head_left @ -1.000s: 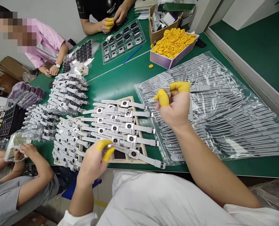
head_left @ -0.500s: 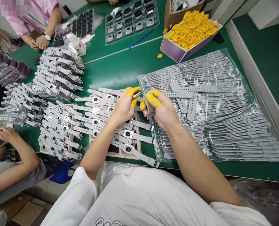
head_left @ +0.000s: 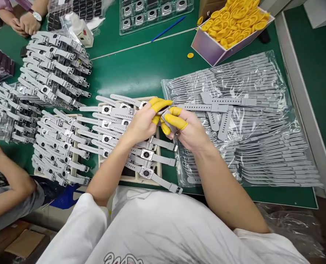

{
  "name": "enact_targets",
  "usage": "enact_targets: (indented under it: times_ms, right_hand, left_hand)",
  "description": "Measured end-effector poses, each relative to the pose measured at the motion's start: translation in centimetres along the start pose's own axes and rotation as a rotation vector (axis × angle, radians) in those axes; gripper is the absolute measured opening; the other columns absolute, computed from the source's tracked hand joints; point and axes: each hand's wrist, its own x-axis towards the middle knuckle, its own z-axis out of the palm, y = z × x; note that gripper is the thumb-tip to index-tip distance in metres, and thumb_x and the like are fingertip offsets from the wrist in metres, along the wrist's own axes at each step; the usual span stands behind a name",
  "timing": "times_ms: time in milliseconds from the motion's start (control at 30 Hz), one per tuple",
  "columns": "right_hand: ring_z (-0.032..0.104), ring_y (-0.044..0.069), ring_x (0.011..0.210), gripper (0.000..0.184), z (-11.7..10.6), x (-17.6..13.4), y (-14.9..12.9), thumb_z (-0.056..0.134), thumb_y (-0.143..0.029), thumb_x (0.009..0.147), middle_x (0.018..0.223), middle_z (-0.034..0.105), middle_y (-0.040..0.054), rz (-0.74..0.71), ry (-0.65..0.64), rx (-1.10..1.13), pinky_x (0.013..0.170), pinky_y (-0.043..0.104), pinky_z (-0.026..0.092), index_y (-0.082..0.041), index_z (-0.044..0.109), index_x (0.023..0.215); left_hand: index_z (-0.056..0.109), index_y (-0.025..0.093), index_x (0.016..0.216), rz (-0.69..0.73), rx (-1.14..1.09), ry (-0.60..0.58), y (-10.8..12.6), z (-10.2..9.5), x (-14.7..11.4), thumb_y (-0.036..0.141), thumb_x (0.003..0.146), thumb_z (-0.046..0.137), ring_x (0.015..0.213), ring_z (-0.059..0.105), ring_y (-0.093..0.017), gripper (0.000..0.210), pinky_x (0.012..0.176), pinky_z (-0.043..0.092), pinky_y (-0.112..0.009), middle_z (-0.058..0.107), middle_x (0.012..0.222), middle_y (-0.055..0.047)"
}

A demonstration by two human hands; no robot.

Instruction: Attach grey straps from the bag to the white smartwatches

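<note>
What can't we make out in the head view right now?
- Small part pinched between the left hand and right hand: mostly hidden by the yellow fingertips; its type is unclear.
- Tray under the watches: largely covered by them.
- Box of yellow finger covers: cut off by the top edge.
- Co-worker's hands at top left: cut by the edge; whatever they hold is hidden.
- Bagged straps: glare blurs the detail.

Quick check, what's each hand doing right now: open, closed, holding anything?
Left hand: closed, pinching a small metal watch body in yellow-capped fingertips.
Right hand: closed on a grey strap piece, against the left hand.
</note>
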Motion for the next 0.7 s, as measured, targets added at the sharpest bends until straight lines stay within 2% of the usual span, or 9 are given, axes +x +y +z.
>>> enact_targets:
  times_ms: [167,367,567,700]
  right_hand:
    - [0.043,0.009,0.044,0.035,0.3,0.1,-0.1,0.084,-0.05,0.08,0.056,0.057,-0.0034,0.02,0.052,0.043,0.04,0.024,0.032,-0.022,0.063,0.079]
    - [0.039,0.008,0.042,0.035,-0.1,0.4,-0.2,0.085,-0.047,0.078,0.057,0.057,-0.0038,0.007,0.132,0.093,0.039,0.024,0.032,-0.022,0.061,0.078]
    - [0.041,0.008,0.042,0.037,0.1,0.1,-0.3,0.084,-0.05,0.08,0.053,0.056,-0.003,0.019,0.013,0.052,0.039,0.023,0.032,-0.021,0.062,0.077]
    - [0.041,0.008,0.043,0.036,0.2,0.1,-0.4,0.085,-0.047,0.079,0.053,0.055,-0.0035,0.038,0.025,0.088,0.039,0.023,0.031,-0.021,0.061,0.076]
  left_hand:
    - [0.06,0.022,0.137,0.017,0.007,0.009,0.1,0.0,0.0,0.01,0.097,0.04,0.133,0.059,-0.023,0.046,0.113,0.049,-0.044,0.065,0.138,-0.008]
    - [0.057,0.022,0.137,-0.023,-0.007,0.064,0.4,0.0,0.2,0.018,0.105,0.041,0.128,0.062,-0.023,0.037,0.109,0.051,-0.044,0.067,0.135,-0.01]
    - [0.056,0.022,0.14,0.067,0.026,0.018,-0.4,0.3,-0.1,0.012,0.099,0.039,0.133,0.059,-0.022,0.045,0.112,0.05,-0.043,0.066,0.137,-0.008]
    - [0.056,0.021,0.139,0.081,0.037,0.03,-0.6,0.5,-0.2,0.01,0.099,0.038,0.133,0.06,-0.021,0.046,0.112,0.049,-0.04,0.067,0.136,-0.009]
